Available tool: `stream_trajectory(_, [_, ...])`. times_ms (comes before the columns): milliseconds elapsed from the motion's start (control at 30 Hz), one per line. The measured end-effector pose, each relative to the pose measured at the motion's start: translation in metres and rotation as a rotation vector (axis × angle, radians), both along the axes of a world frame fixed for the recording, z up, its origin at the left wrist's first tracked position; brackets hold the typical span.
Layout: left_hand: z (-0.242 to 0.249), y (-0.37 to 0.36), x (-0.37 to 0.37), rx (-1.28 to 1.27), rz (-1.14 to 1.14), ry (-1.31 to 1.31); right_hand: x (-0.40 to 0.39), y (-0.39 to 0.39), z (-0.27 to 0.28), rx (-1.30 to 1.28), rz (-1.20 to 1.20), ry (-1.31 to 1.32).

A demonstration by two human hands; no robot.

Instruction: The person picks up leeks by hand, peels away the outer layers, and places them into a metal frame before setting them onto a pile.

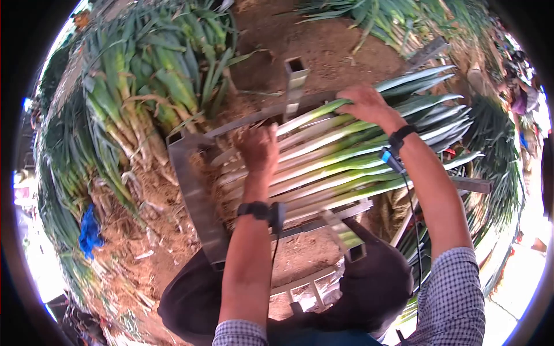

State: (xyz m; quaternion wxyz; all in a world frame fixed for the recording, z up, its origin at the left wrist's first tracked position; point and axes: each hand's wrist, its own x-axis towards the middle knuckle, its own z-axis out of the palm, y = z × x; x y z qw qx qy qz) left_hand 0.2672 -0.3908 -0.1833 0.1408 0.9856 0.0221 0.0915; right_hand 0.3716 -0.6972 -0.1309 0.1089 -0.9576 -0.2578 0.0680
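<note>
A row of long green onions [329, 158] lies side by side in a metal frame [193, 196], white root ends to the left and green leaves to the right. My left hand [257, 150] is closed at the white end of the farthest green onion [311, 117], its fingertips partly hidden. Farther along that same stalk, my right hand [366, 106] grips the green part between thumb and fingers. Both wrists carry black bands [254, 210] with small devices attached.
Big bundles of green onions [150, 75] stand at the left, and more [404, 23] lie at the top right. Square metal posts [295, 78] rise from the frame. A blue scrap [89, 230] lies on the dirt floor [156, 230]. My knees flank the frame's near side.
</note>
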Motion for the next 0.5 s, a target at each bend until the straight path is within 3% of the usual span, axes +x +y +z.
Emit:
stream_trajectory(33, [-0.004, 0.000, -0.003, -0.053, 0.017, -0.131, -0.001, 0.004, 0.008, -0.037, -0.026, 0.103])
stream_trajectory(167, [-0.009, 0.008, -0.014, -0.018, 0.000, -0.003, -0.015, 0.010, 0.031, -0.158, -0.040, 0.335])
stream_trajectory(300, [-0.017, 0.006, -0.013, 0.025, 0.033, -0.172, -0.019, 0.011, 0.008, -0.121, -0.042, 0.224])
stream_trajectory(367, [0.013, -0.011, -0.015, -0.042, 0.062, 0.067, -0.020, 0.014, 0.009, -0.118, -0.055, 0.285])
stream_trajectory(433, [0.006, -0.036, -0.015, -0.127, -0.071, 0.011, -0.025, 0.014, 0.014, -0.125, -0.071, 0.309])
stream_trajectory(467, [0.008, -0.048, -0.017, -0.038, -0.140, -0.005, -0.027, 0.014, 0.011, -0.111, -0.055, 0.270])
stream_trajectory(500, [0.004, -0.053, -0.017, -0.057, -0.107, -0.062, -0.028, 0.011, 0.008, -0.097, -0.041, 0.228])
